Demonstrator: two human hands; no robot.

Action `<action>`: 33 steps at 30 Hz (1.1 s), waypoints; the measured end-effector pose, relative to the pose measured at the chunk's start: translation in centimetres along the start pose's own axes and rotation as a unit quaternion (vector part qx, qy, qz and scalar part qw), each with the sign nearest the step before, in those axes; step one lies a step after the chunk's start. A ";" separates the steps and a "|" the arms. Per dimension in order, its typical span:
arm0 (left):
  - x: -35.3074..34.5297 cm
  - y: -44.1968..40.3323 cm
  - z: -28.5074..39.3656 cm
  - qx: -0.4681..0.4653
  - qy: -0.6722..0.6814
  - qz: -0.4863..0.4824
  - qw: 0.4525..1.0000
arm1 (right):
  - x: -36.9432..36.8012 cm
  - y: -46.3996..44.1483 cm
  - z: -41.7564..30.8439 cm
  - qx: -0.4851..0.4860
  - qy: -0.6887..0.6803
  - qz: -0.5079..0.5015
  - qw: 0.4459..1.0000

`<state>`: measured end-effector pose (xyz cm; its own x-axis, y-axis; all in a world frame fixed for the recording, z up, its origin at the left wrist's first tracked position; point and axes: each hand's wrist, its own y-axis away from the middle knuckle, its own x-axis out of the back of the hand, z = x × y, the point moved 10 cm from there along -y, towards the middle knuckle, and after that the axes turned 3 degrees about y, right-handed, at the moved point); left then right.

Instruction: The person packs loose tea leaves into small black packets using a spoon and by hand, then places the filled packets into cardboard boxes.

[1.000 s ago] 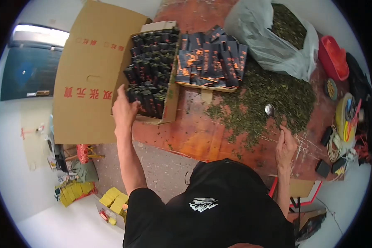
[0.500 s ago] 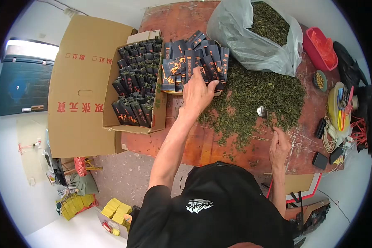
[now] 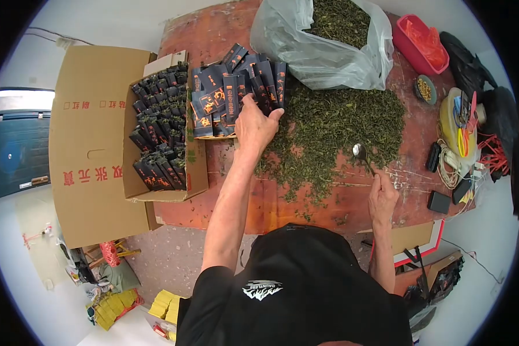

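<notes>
My left hand is at the near edge of a box heaped with flat black packets printed in orange. Its thumb and fingers are apart, the fingertips touching the packets. To its left, a cardboard box holds rows of upright black packets with leaves at their tops. My right hand is closed around the handle of a metal spoon, whose bowl rests over the near side of a spread pile of dried green leaves.
A plastic bag of leaves stands behind the pile. At right are a pink basket, a small bowl, cords, scissors and a black box. The carton's large flap extends left.
My left hand has moved right from the cardboard box to the flat packets. My right hand still has the spoon. The view has shifted, so the table's things appear farther left.
</notes>
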<state>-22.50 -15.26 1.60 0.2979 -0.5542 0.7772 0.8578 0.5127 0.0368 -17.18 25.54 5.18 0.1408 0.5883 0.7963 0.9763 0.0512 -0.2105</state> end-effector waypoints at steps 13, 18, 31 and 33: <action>0.1 0.1 0.7 0.018 0.027 -0.035 0.999 | -4.0 -2.8 0.3 -0.014 -0.033 -0.013 0.999; -0.1 0.6 1.3 -0.005 0.042 -0.027 0.999 | -4.5 -3.0 -0.2 -0.027 -0.071 -0.014 0.997; -1.2 -0.1 0.6 0.040 0.117 -0.088 0.988 | -6.3 -2.0 2.6 -0.113 -0.206 -0.031 0.971; -1.9 -0.4 -0.2 0.045 0.156 -0.098 0.982 | -6.5 -1.7 3.3 -0.124 -0.221 -0.034 0.967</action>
<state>-23.29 -14.54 -0.03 0.2572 -0.8140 0.5207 0.8749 0.4250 0.2321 -20.31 24.28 -1.51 0.0452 0.8807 0.4714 0.9979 -0.0617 0.0195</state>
